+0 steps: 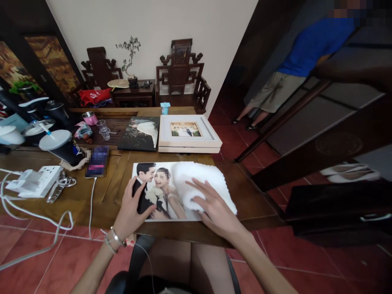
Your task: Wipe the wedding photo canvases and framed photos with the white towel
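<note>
Pressing flat with spread fingers, right hand [214, 208] on white cloth [205, 179], directly beneath and beyond the fingertips, covering the right part of large wedding photo print [153, 192]. Left hand [131, 208], fingers also spread, steadying the print's near-left corner. Print's long axis running left to right across wooden surface [245, 192]. Right portion of the print hidden under cloth; near edge partly masked by both hands.

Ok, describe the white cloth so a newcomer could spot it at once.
Start at the long wooden table. At its near edge lies a large wedding photo; the white cloth covers its right part, under the right hand. It is the only soft, fluffy white thing there.
</note>
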The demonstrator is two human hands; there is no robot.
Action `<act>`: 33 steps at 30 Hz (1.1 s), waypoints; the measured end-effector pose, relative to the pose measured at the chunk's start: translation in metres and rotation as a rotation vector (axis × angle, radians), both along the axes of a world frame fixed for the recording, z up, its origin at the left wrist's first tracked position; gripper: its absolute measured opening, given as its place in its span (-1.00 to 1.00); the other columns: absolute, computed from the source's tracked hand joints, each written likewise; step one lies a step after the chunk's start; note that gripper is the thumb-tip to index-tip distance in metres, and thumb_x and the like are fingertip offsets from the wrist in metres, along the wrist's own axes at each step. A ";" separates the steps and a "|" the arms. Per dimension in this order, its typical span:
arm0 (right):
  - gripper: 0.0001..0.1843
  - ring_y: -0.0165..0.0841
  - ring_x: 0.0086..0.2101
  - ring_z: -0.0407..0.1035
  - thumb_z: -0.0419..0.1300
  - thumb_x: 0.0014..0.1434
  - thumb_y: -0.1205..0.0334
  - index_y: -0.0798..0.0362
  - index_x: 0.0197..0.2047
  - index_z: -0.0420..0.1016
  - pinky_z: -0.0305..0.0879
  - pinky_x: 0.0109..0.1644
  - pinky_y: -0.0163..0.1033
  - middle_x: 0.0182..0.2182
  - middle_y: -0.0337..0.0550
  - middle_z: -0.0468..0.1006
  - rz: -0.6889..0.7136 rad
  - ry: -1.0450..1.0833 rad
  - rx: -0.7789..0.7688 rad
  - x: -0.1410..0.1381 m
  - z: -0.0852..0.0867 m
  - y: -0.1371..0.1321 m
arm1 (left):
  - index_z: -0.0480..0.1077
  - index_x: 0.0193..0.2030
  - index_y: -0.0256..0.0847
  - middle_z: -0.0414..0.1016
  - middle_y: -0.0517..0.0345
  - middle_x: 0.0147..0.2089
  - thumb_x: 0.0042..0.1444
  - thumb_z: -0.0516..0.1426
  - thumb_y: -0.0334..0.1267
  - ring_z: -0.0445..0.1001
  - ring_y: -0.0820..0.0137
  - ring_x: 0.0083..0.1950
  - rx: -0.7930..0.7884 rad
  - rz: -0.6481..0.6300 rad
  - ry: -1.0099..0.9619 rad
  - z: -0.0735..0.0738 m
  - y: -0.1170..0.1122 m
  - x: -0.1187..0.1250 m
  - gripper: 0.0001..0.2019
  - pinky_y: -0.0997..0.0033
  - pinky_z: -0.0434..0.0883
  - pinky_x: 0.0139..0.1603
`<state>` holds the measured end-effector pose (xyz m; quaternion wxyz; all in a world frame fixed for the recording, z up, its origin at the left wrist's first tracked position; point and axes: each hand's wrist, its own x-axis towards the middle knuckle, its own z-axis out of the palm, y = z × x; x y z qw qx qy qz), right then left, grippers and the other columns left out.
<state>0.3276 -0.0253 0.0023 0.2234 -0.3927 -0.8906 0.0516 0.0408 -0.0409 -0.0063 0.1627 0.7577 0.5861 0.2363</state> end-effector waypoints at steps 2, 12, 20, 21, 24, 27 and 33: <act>-0.57 -0.01 0.31 -0.06 -0.03 -0.13 0.62 0.09 -0.23 0.43 -0.02 0.28 0.34 0.26 0.09 0.25 0.004 -0.024 -0.039 -0.003 0.003 0.018 | 0.07 0.35 -0.01 -0.24 -0.04 0.47 0.19 0.11 0.00 -0.32 -0.02 0.48 -0.012 -0.056 0.016 0.000 0.006 -0.003 -0.38 -0.18 -0.04 0.37; -0.52 0.00 0.31 -0.07 0.01 -0.07 0.62 0.14 -0.08 0.45 -0.14 0.31 0.32 0.25 0.15 0.26 -0.064 -0.069 -0.063 -0.012 -0.005 0.061 | 0.33 0.19 -0.10 0.08 -0.04 0.40 -0.01 0.27 0.04 -0.02 0.10 0.44 0.049 -0.261 -0.026 0.010 0.047 -0.022 -0.37 0.00 0.06 0.39; -0.58 -0.03 0.32 -0.10 0.02 -0.14 0.59 0.09 -0.24 0.49 -0.17 0.33 0.30 0.25 0.09 0.27 0.071 -0.093 -0.113 -0.012 0.006 -0.043 | 0.22 0.28 -0.10 0.14 -0.04 0.38 0.09 0.21 0.02 -0.01 0.17 0.43 0.084 -0.141 -0.097 -0.004 0.045 -0.013 -0.37 -0.01 0.07 0.38; -0.58 -0.04 0.32 -0.10 0.01 -0.16 0.59 0.09 -0.26 0.49 -0.16 0.34 0.28 0.25 0.07 0.27 0.087 -0.089 -0.122 -0.011 0.007 -0.052 | 0.24 0.26 -0.09 0.15 -0.03 0.37 0.14 0.18 -0.01 0.00 0.19 0.43 0.089 -0.143 -0.107 -0.004 0.046 -0.012 -0.43 0.01 0.07 0.38; -0.56 -0.06 0.32 -0.08 0.01 -0.17 0.58 0.08 -0.24 0.49 -0.12 0.32 0.30 0.24 0.06 0.29 0.092 -0.057 -0.137 -0.007 0.009 -0.051 | 0.27 0.25 -0.06 0.16 0.01 0.37 0.22 0.10 -0.04 -0.02 0.22 0.44 0.074 -0.171 -0.108 -0.005 0.049 -0.011 -0.53 -0.01 0.05 0.38; -0.55 -0.04 0.30 -0.02 0.01 -0.12 0.57 0.07 -0.18 0.48 -0.11 0.30 0.34 0.20 0.09 0.33 0.048 -0.029 -0.121 -0.004 0.007 -0.014 | 0.25 0.26 -0.04 0.12 0.00 0.40 0.20 0.11 0.00 -0.06 0.18 0.45 0.043 -0.181 -0.081 -0.006 0.054 -0.010 -0.50 -0.09 0.02 0.37; -0.53 -0.05 0.27 0.06 0.02 -0.01 0.59 0.10 -0.05 0.41 -0.03 0.27 0.32 0.10 0.17 0.42 -0.018 -0.068 -0.058 -0.003 0.003 0.071 | 0.16 0.32 0.00 0.06 0.01 0.42 0.21 0.09 0.02 -0.08 0.15 0.45 0.021 -0.156 -0.066 -0.009 0.055 -0.005 -0.45 -0.16 0.00 0.35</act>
